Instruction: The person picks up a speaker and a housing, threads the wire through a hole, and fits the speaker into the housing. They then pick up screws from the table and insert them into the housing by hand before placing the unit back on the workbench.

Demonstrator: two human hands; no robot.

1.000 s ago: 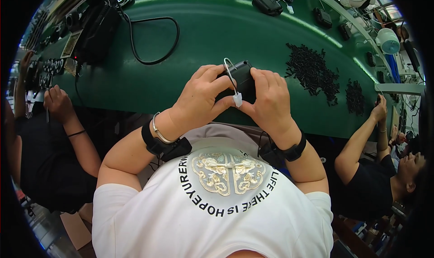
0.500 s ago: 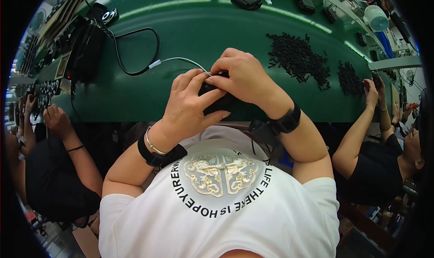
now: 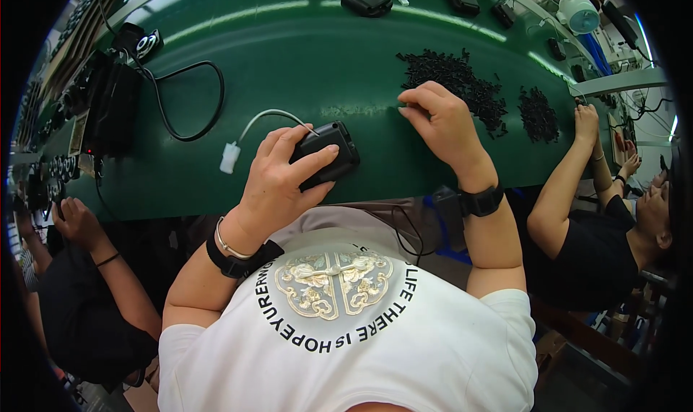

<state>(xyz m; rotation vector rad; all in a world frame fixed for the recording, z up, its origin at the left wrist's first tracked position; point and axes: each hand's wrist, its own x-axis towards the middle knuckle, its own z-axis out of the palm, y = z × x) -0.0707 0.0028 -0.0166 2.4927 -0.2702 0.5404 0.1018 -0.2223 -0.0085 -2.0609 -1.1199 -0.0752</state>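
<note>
My left hand (image 3: 278,170) is wrapped round a black plastic box (image 3: 336,155) with rounded corners, held at the near part of the green table. From the box a pale cable arches left to a white connector plug (image 3: 229,157), which hangs loose beside my fingers. My right hand (image 3: 445,127) is apart from the box, off to its right, with thumb and forefinger pinched. A tiny dark speck shows at those fingertips, too small to name. Just beyond that hand lies a heap of small black parts (image 3: 462,84).
A smaller pile of black parts (image 3: 538,116) lies further right. At left stand a black device (image 3: 112,102) and a looped black cable (image 3: 222,98). More black boxes (image 3: 367,1) sit along the far side. Co-workers' hands (image 3: 79,223) are at both sides.
My right hand has left the box and moved right, toward the heap. The white plug has separated from the black cable and now hangs from the box's own cable.
</note>
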